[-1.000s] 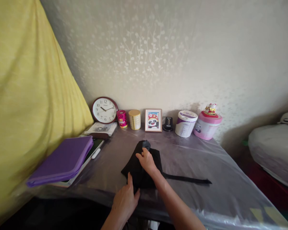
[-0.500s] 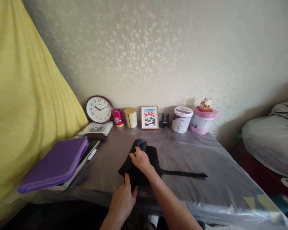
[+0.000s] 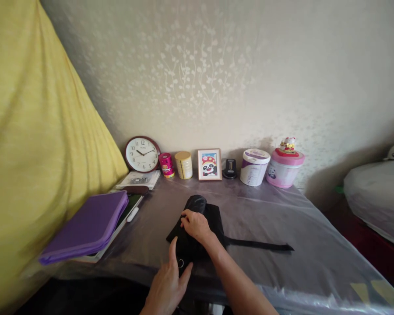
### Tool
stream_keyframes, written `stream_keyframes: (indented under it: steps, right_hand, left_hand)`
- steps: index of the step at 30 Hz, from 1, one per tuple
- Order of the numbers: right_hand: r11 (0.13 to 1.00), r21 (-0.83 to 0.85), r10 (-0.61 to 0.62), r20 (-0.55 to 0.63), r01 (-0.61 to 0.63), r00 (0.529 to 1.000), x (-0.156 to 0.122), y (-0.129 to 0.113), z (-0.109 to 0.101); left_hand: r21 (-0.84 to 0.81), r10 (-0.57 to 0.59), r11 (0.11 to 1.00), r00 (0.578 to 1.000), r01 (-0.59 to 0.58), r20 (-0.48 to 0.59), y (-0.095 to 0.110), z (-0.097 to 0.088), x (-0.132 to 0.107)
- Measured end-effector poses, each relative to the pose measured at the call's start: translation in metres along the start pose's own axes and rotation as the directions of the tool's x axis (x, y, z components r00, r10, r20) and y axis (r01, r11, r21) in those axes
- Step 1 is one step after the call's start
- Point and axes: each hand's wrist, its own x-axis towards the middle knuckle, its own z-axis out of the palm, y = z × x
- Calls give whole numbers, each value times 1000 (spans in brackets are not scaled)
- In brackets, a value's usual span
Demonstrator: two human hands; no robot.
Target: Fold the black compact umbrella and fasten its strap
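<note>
A black fabric item (image 3: 215, 218), folded and bunched, lies near the front of the table; its exact kind does not show. One long black strap runs from it to the right, and a small metal ring shows at its near edge. My right hand (image 3: 196, 225) rests on top with curled fingers gripping the cloth just below a rounded, shiny bulge. At the near left edge of the fabric is my left hand (image 3: 169, 278), its index finger and thumb spread apart around the ring. Whether the left fingers press on the cloth is hard to see.
Purple folder (image 3: 85, 225) and books lie at the left, beside a yellow curtain (image 3: 52, 131). Along the wall stand a clock (image 3: 142, 154), two cans, a framed panda picture (image 3: 209, 164), a black device and two tubs. Plastic covers the table (image 3: 269, 214).
The whole view has shifted slightly, so things sit a little lower and to the right. My left thumb and index finger are wider apart, and the ring now shows between them.
</note>
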Motion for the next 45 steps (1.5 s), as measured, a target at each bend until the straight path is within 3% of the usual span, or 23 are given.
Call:
stream_keyframes:
  steps: [5,10,18,38,42,45]
  right_hand:
    - [1000,24,-16,-6,16,1000,1,2,0]
    - [997,61,-44,9,44,999,3,6,0]
    - [997,66,-42,29,40,999,4,6,0]
    - [989,-88,-112,42,115,993,-4,-3,-3]
    - [973,-99,-211,7,211,977,-8,-1,-1]
    - [919,7,-392,-92,395,915,-19,5,-4]
  left_hand:
    - [63,60,996,996,-64,68,10,-6,2]
    - [157,44,986,998,-52,52,13,-3,7]
    - [172,39,984,996,-52,76,13,0,10]
    - [10,12,1000,999,-12,47,6,1,11]
    - [1,-14,1000,997,14,70,4,4,14]
    - [-34,-25,999,998,28,61,2,6,15]
